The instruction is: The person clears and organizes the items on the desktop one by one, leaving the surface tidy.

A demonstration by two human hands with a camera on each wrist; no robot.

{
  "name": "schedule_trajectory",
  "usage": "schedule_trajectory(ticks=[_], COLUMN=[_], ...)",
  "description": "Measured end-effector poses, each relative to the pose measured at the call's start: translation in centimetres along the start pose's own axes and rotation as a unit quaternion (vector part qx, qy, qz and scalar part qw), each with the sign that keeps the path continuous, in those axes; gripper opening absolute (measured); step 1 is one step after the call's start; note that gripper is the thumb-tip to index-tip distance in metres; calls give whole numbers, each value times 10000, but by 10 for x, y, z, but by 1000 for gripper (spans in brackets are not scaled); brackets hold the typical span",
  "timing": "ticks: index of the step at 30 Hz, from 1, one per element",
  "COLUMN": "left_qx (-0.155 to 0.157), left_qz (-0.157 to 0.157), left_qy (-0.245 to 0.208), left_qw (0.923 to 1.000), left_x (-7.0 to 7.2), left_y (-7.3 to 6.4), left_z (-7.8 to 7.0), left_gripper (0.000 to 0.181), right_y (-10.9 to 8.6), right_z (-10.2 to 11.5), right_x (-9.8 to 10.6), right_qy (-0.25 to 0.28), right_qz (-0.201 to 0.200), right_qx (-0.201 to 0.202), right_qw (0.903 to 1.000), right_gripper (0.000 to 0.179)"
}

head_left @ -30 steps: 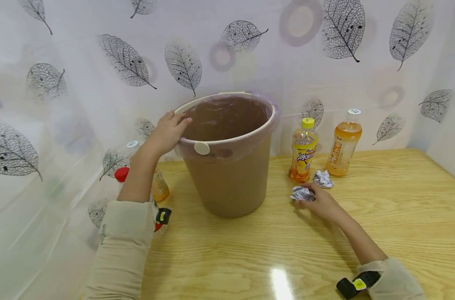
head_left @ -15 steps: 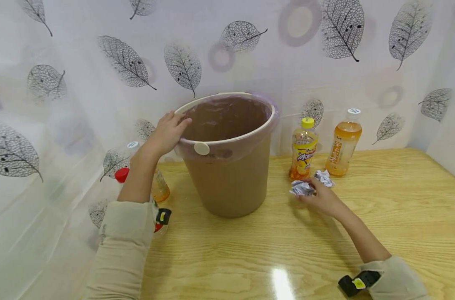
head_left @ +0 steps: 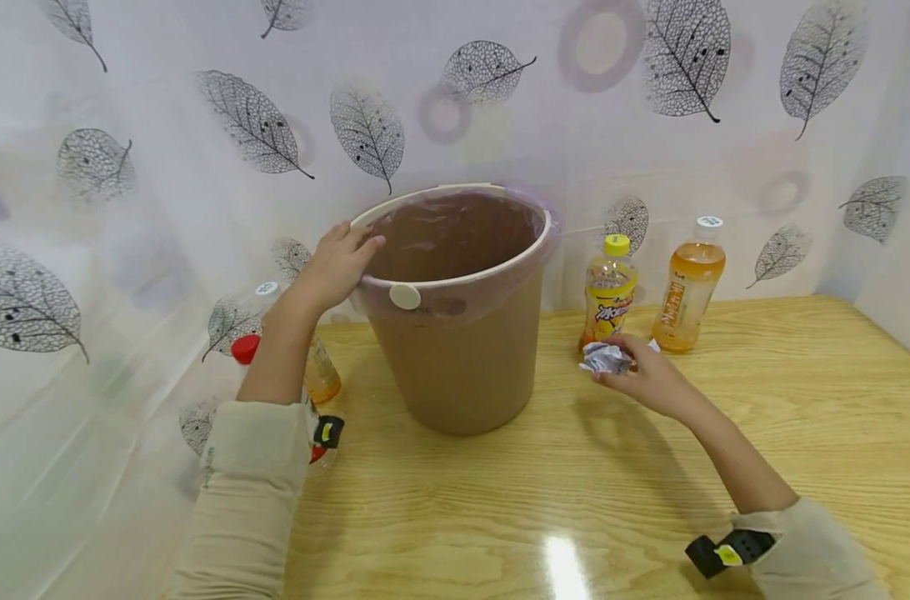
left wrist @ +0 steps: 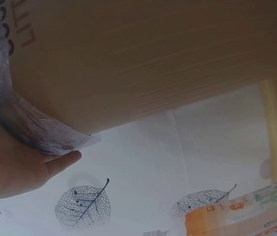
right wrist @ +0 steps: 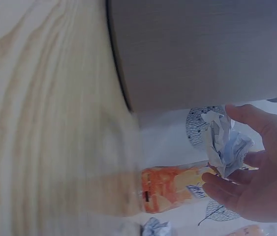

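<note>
My left hand [head_left: 335,265] holds the near-left rim of a brown trash can [head_left: 458,367] lined with a thin purple plastic bag [left wrist: 35,125]. The thumb reaches over the rim into the can, while a finger lies along the outside in the left wrist view. Between thumb and fingertips my right hand [head_left: 646,379] pinches a crumpled paper ball [right wrist: 224,145], lifted above the table to the right of the can. A second paper ball [right wrist: 155,227] lies behind that hand and is mostly hidden in the head view. The can's bottom is out of sight.
A yellow-capped drink bottle [head_left: 608,292] and a white-capped bottle [head_left: 689,287] stand behind my right hand. To the left, more bottles, one with a red cap [head_left: 245,348], are partly covered by my left arm. A leaf-printed sheet [head_left: 455,125] surrounds the wooden table [head_left: 462,517].
My right hand has raised the paper ball off the table and moved slightly back, now covering most of the second ball. The left hand stays on the rim.
</note>
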State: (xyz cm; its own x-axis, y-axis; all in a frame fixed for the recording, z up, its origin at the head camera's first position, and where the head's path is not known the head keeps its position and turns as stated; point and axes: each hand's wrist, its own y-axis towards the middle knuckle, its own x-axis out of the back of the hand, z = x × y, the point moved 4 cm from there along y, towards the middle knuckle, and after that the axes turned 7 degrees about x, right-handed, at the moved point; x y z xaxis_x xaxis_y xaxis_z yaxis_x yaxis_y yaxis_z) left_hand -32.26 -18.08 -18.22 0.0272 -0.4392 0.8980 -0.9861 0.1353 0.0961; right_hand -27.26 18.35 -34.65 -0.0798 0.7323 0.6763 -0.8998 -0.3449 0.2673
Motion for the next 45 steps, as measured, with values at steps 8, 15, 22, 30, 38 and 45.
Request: schedule_trajectory(ticks=[8,15,22,30,38,45], left_qx=[36,53,41,83,61,99], left_qz=[-1,2,0,38,31,88], left_qy=[28,48,31,50,21,15], left_qw=[10000,10000,10000,9999,10000,9999], left_x=[1,1,0,0,0,0], left_y=[0,0,1,0,0,-1], left_z=[0,1,0,1,1,1], left_gripper=[61,61,61,63,63,64], right_y=[6,12,16,20,24,30], right_z=[25,50,68,86,110,129], right_x=[19,38,54,72,87,97], right_qy=[-33,-166,-271,-240,-258,-265], right_qz=[-79,-92,-251,-390,-687,-945], right_qx=[283,315,307,10,-30,239], right_qw=[9996,9993,9988,9990,9973,9949], right_gripper=[56,57,62,69,71,66])
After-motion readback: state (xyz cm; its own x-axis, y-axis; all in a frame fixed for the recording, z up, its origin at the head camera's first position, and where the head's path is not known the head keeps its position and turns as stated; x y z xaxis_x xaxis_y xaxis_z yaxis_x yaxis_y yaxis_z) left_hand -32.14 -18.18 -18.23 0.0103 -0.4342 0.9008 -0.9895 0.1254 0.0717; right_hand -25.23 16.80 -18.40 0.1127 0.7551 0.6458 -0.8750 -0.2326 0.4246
